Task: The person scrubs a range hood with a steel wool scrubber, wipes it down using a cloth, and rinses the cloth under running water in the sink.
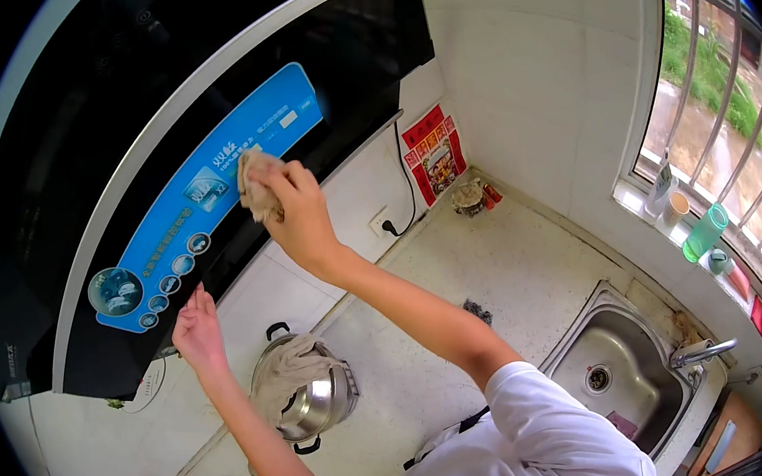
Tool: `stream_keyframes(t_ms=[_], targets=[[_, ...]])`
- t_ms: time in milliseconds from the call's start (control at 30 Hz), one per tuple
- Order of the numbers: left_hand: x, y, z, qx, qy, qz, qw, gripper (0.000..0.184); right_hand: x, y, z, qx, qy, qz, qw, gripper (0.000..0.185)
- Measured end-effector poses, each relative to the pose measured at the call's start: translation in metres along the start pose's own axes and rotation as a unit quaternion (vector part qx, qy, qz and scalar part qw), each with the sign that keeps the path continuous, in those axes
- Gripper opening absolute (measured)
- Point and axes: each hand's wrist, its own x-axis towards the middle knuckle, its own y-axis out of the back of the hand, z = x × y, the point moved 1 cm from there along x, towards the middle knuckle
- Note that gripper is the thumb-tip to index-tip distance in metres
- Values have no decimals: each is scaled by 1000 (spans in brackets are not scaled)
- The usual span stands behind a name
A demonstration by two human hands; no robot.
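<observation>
Fingers (pixel 295 178) of the right hand (pixel 301 216) grip a crumpled cloth (pixel 257 181), greyish beige with darker patches, just above and left of the frame's middle. It bunches out to their left, over the lower edge of a blue label (pixel 212 193) on the black hood (pixel 368 56). Lower left, the left hand (pixel 196 334) has loosely bent fingers; whether they hold anything, I cannot tell.
</observation>
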Motion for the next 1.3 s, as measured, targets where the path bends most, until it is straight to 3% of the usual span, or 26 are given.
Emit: stream_keyframes(t_ms=[100, 233, 267, 333, 400, 467, 567, 600, 667, 733, 833, 933, 1000, 1033, 1067, 1100, 1200, 1300], targets=[[-1, 6, 1, -25, 5, 0, 1000, 9, -5, 9, 2, 65, -36, -71, 995, 48], [-8, -4, -2, -44, 10, -5, 999, 19, 36, 55, 25, 16, 11, 81, 997, 33], [-8, -4, 2, -49, 15, 14, 999, 21, 52, 67, 33, 25, 16, 67, 997, 33], [-4, 15, -2, -60, 3, -31, 998, 25, 85, 85, 47, -58, 14, 173, 983, 34], [-8, 17, -8, -59, -17, -39, 997, 26, 109, 84, 55, -69, -63, 174, 980, 29], [-9, 5, -11, -58, -19, -30, 998, 30, 105, 56, 33, -142, 3, 183, 973, 24], [-12, -10, -14, -52, -19, -16, 998, 35, 61, -11, -15, -65, 38, 102, 992, 27], [-15, -17, -12, -38, -30, 5, 999, 35, 45, -32, -25, -134, 66, 73, 986, 37], [-12, -19, -14, -29, -37, 23, 999, 36, 13, -66, -54, -106, 100, -17, 989, 52], [-9, -7, -13, -15, -27, -10, 999, 33, -2, -81, -74, -19, 130, -89, 987, 50], [-10, -6, -13, -28, -21, -13, 999, 35, 13, -61, -74, -3, 106, -116, 988, 48], [-9, -9, -11, -32, -26, -20, 999, 35, 57, -11, -57, -4, 104, 43, 994, 33], [-13, -10, -12, -37, -30, -19, 999, 34, 99, 27, -23, -61, 104, 155, 980, 36], [-12, -9, -13, -39, -32, -27, 998, 32, 120, 45, -3, -170, 134, 202, 955, 36], [-13, -6, -15, -38, -31, -18, 999, 32, 135, 53, 3, -196, 77, 234, 949, 37], [-11, -4, -16, -40, -30, -44, 998, 35, 149, 57, 25, -170, 46, 229, 958, 36], [-9, -4, -16, -47, -42, -46, 997, 42, 127, 16, -29, -184, -5, 215, 959, 35], [-10, -2, -20, -102, -38, -43, 993, 34, 84, -41, -61, -141, 96, 146, 974, 39]])
